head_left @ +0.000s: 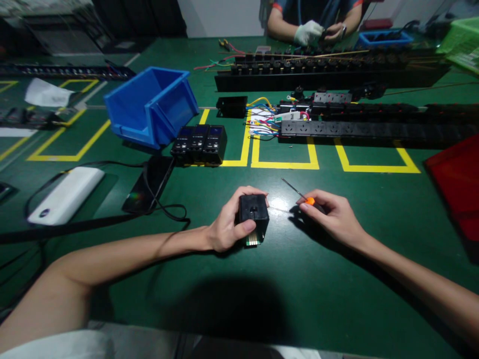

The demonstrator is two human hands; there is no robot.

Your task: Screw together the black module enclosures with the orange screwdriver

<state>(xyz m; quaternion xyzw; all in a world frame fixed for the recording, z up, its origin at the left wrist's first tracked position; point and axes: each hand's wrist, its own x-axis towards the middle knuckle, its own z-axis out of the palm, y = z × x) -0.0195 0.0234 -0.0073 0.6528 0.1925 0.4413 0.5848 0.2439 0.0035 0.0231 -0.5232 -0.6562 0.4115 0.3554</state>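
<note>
My left hand (229, 225) is wrapped round a small black plastic module (255, 207), its thumb across the near face. A green circuit board edge with gold contacts (252, 240) sticks out of the module's lower end. To the right, my right hand (335, 217) grips a screwdriver (310, 201) with an orange collar. The screwdriver's thin metal shaft points up and left, apart from the module. Most of its handle is hidden in my fingers. Beyond my left hand, several similar black modules (200, 144) with small screens stand side by side.
An open blue bin (170, 117) stands behind the modules. At left lie a white power bank (67, 195), a phone (147, 185) and loose cables. Black socket strips (329, 128) with wires run across the back right. A co-worker's gloved hand (310, 33) is at the far side.
</note>
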